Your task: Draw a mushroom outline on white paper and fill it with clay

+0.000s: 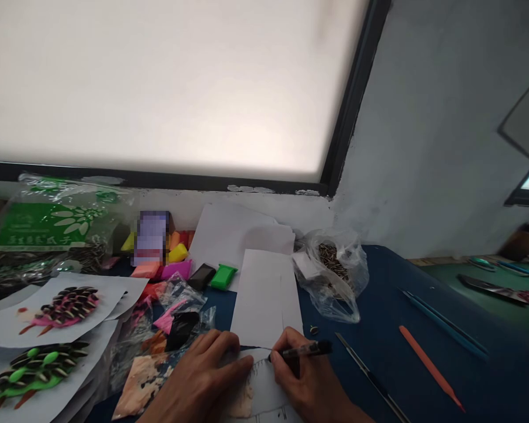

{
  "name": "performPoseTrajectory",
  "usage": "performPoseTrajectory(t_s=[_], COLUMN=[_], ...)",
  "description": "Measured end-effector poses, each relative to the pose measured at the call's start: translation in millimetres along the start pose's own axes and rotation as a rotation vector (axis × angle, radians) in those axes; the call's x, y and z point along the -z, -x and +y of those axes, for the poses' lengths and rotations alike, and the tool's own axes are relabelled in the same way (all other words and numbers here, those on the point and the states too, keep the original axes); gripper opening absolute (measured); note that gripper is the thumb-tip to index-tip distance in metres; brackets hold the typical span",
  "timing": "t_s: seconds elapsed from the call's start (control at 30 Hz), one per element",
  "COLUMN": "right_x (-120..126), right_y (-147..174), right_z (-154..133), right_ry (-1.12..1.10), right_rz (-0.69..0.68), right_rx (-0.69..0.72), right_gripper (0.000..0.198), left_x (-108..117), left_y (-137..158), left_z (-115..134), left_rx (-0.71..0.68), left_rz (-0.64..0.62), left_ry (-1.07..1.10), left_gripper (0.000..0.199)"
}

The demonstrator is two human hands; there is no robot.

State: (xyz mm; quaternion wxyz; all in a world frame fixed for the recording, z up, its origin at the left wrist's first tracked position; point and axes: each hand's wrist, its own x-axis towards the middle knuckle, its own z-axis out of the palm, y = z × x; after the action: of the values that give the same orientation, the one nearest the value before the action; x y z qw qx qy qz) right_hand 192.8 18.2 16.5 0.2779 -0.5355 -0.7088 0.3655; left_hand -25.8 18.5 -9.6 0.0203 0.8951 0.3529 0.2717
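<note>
My right hand [308,382] grips a black marker pen [306,349], its tip on a white sheet [267,392] with short dark strokes drawn along its edge. Pressing on the left side of that sheet is my left hand [203,373], thumb stretched out and fingers loosely bent, holding nothing. A peach-coloured patch [243,400] shows on the paper under the left hand. Directly beyond it lies blank white paper [264,294]. A peach clay piece in clear wrapping [139,379] is left of my left hand.
Finished seed-and-clay hedgehog pictures [66,308] pile up at left, before a green seed bag [48,226]. Coloured clay packs [223,277] sit mid-table. Right of them are a plastic bag of seeds [335,264], a thin metal tool [370,376], an orange tool [429,364] and blue tweezers [445,323].
</note>
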Motion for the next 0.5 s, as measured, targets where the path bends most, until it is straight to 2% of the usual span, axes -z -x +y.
performPoseTrajectory(t_s=[0.5], right_x=[-0.2], right_y=[0.2], right_z=[-0.6], right_ry=[0.001], right_rz=[0.009], right_rx=[0.014], right_gripper=[0.021], left_x=[0.5], left_y=[-0.5], left_z=[-0.5], left_rx=[-0.031], left_rz=[0.032], left_ry=[-0.016], left_gripper=[0.024])
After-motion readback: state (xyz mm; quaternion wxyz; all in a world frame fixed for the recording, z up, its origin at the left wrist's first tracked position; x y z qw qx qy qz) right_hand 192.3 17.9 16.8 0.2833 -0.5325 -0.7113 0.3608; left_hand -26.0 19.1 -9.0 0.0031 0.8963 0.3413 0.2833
